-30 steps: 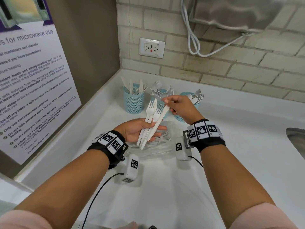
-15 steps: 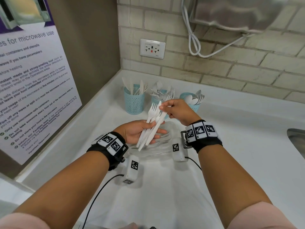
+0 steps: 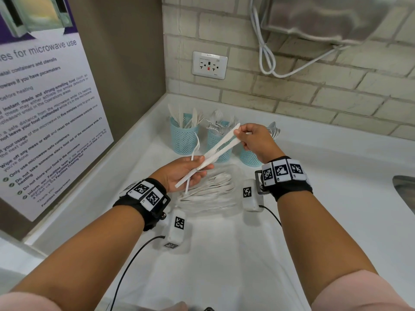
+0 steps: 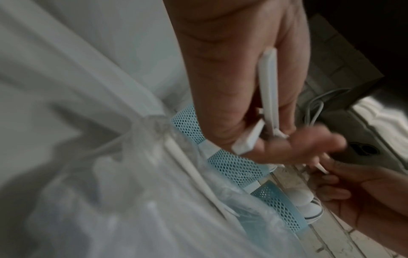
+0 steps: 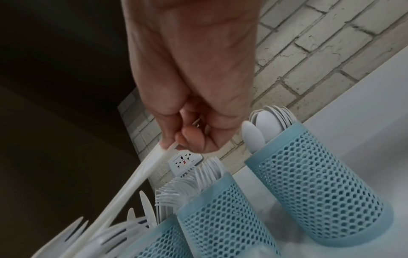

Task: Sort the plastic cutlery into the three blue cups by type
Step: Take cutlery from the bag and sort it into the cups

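We hold a small bunch of white forks and knives [image 3: 203, 163] in our left hand [image 3: 179, 173], fingers curled round the handles. Our right hand [image 3: 253, 138] pinches the tips of two knives [image 3: 224, 142], just in front of the three blue cups [image 3: 184, 138].

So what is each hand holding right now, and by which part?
The left hand grips a few pieces of white cutlery by the handle ends. The right hand pinches their upper ends.
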